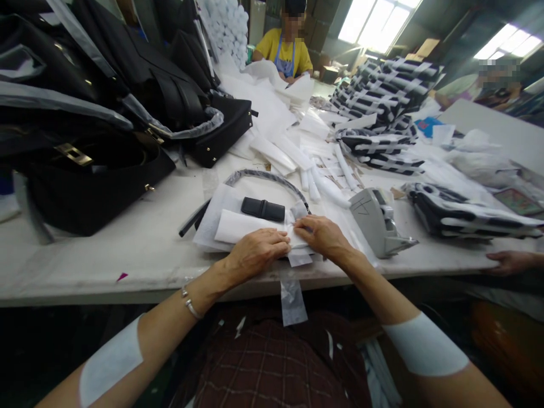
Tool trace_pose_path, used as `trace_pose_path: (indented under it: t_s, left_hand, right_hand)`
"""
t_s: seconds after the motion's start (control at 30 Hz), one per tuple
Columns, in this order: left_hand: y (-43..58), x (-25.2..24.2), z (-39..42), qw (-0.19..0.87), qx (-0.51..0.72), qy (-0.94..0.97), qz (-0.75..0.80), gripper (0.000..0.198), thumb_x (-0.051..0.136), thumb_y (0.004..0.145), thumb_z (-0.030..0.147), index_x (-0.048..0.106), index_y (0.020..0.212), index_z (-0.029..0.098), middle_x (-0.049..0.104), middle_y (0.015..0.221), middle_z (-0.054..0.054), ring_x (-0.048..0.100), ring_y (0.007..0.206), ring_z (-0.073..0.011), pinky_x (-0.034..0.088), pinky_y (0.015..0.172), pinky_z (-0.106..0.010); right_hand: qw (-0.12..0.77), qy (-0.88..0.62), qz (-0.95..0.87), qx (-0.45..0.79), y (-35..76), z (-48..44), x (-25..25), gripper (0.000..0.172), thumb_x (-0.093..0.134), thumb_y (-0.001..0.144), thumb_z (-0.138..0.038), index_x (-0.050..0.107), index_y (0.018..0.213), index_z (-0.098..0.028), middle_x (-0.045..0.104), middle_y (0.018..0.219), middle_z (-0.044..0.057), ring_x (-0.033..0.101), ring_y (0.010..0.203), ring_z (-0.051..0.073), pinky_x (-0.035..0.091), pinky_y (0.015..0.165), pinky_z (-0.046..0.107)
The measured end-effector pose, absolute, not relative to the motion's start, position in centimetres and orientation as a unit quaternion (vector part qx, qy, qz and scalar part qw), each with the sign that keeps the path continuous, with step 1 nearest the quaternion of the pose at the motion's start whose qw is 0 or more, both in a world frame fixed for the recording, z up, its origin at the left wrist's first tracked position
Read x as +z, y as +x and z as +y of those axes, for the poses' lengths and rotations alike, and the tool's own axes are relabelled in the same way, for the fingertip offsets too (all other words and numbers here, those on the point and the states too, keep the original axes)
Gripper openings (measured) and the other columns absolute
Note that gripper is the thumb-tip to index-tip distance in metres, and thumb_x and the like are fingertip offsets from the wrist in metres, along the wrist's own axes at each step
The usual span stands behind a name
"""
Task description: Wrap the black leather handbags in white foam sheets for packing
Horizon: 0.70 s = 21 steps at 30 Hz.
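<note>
A black handbag lies flat near the table's front edge, mostly covered by white foam sheet [229, 225]. Its wrapped handle [272, 177] arches away from me, and a black buckled flap [262, 209] shows between the sheets. My left hand [260, 249] rests on the foam with its fingers laid flat. Close by on the right, my right hand [322, 233] pinches at the white wrapping beside the handle's end; what lies between the fingertips is partly hidden. A strip of white wrapping [293, 300] hangs over the table edge below my hands.
Black handbags [97, 187] are piled at the left. A grey tape dispenser [374, 224] stands right of my hands. Wrapped black-and-white bags [382, 96] are stacked behind it, with another wrapped bag [459, 212] farther right. Foam sheets [272, 119] cover the middle. A person [284, 48] works opposite.
</note>
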State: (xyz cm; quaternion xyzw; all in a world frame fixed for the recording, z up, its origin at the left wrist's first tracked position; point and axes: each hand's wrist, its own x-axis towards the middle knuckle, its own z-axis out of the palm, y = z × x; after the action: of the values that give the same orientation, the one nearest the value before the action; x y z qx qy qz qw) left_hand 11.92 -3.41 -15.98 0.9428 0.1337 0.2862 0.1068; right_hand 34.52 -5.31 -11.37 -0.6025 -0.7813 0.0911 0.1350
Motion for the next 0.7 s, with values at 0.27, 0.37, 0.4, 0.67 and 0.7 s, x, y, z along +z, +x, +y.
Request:
trace_pose_path:
  t_s: [0.27, 0.37, 0.4, 0.67, 0.7]
  left_hand:
    - [11.9, -15.9, -3.5, 0.135, 0.276, 0.942, 0.137, 0.019, 0.044, 0.101, 0.016, 0.062, 0.107, 0.015, 0.068, 0.12, -0.008, 0.063, 0.114, -0.0164, 0.049, 0.103, -0.031]
    - [11.9, -15.9, -3.4, 0.154, 0.268, 0.939, 0.154, 0.018, 0.045, 0.1, 0.016, 0.06, 0.11, 0.016, 0.069, 0.111, -0.007, 0.064, 0.108, -0.0172, 0.051, 0.098, -0.032]
    - [11.8, -15.9, -3.4, 0.161, 0.264, 0.937, 0.159, 0.018, 0.045, 0.099, 0.016, 0.059, 0.111, 0.017, 0.069, 0.11, -0.007, 0.064, 0.107, -0.0171, 0.05, 0.097, -0.031]
    - [11.7, -14.9, -3.7, 0.2, 0.268, 0.925, 0.183, 0.018, 0.043, 0.099, 0.017, 0.06, 0.101, 0.02, 0.059, 0.114, -0.005, 0.061, 0.098, -0.0147, 0.05, 0.084, -0.025]
    - [11.7, -14.9, -3.7, 0.204, 0.268, 0.924, 0.18, 0.017, 0.043, 0.099, 0.017, 0.06, 0.1, 0.02, 0.06, 0.11, -0.005, 0.061, 0.096, -0.0147, 0.05, 0.083, -0.024]
  right_hand:
    - [0.228, -0.463, -0.855, 0.052, 35.0, -5.8, -11.4, 0.015, 0.06, 0.091, -0.018, 0.07, 0.102, -0.023, 0.072, 0.11, 0.006, 0.065, 0.11, 0.022, 0.043, 0.107, 0.045]
    - [0.232, -0.395, -0.882, 0.113, 34.8, -7.5, -10.7, 0.022, 0.053, 0.093, -0.013, 0.069, 0.103, -0.024, 0.074, 0.105, 0.002, 0.067, 0.107, 0.018, 0.037, 0.115, 0.047]
    - [0.231, -0.385, -0.883, 0.136, 34.7, -8.2, -10.4, 0.025, 0.051, 0.093, -0.011, 0.068, 0.106, -0.025, 0.074, 0.104, 0.001, 0.068, 0.106, 0.017, 0.039, 0.114, 0.046]
    - [0.218, -0.426, -0.864, 0.159, 35.0, -11.1, -9.8, 0.048, 0.068, 0.082, -0.015, 0.058, 0.129, -0.022, 0.06, 0.134, 0.011, 0.057, 0.125, 0.023, 0.05, 0.105, 0.04]
    - [0.214, -0.419, -0.871, 0.142, 35.0, -11.1, -10.1, 0.048, 0.069, 0.082, -0.016, 0.058, 0.128, -0.021, 0.06, 0.133, 0.012, 0.056, 0.126, 0.025, 0.05, 0.105, 0.042]
